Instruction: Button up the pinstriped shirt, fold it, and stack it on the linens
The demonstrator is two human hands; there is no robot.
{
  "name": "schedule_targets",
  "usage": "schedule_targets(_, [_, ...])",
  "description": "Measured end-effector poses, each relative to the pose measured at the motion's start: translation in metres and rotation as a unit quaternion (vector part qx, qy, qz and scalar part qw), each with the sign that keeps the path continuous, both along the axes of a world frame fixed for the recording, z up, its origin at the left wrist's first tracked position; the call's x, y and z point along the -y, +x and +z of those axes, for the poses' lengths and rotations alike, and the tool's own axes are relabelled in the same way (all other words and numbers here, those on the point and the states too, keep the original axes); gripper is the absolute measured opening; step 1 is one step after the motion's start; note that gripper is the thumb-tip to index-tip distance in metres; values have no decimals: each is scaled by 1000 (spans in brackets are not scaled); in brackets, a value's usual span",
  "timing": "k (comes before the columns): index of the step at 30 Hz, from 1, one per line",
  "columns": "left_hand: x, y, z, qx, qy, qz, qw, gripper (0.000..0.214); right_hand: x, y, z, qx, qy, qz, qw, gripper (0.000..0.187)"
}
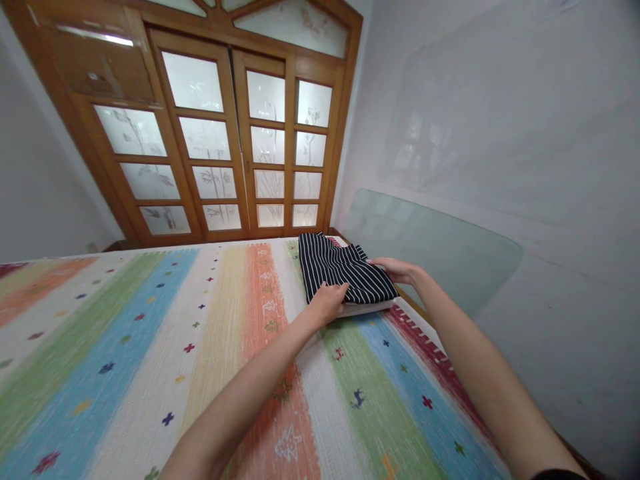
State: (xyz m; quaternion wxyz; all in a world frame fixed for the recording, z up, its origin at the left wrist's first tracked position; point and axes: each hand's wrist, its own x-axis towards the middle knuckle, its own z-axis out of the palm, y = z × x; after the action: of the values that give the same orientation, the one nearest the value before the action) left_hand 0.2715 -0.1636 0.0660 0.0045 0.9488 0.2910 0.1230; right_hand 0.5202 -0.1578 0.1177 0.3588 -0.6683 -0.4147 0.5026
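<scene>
A black-and-white striped garment (333,267) lies folded at the far right of the bed, on top of a white folded layer (367,308) that shows along its near edge. My left hand (330,301) is closed at the near edge of the garment, its fingers curled over the striped cloth. On the right side, my right hand (396,269) grips the garment's edge, with its fingertips on the stripes. Parts of both hands' fingers are hidden, and the exact kind of garment cannot be made out.
Beneath the garment spreads a colourful striped bedcover (210,333) with small printed figures. A pale green rounded panel (430,247) stands along the white wall (565,280) at the right. Wooden doors with frosted panes (210,147) rise beyond the bed's far edge.
</scene>
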Motion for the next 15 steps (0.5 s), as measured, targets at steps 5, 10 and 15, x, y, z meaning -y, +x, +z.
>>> schedule_targets(5, [4, 5, -2, -13, 9, -9, 1000, 27, 15, 2, -2, 2, 30, 84, 996, 112])
schedule_targets(10, [8, 5, -3, -3, 36, -9, 999, 38, 11, 8, -7, 61, 112, -33, 991, 116])
schedule_targets(15, [13, 3, -11, -1, 66, -5, 998, 40, 1, 16, -17, 111, 26, -61, 992, 99])
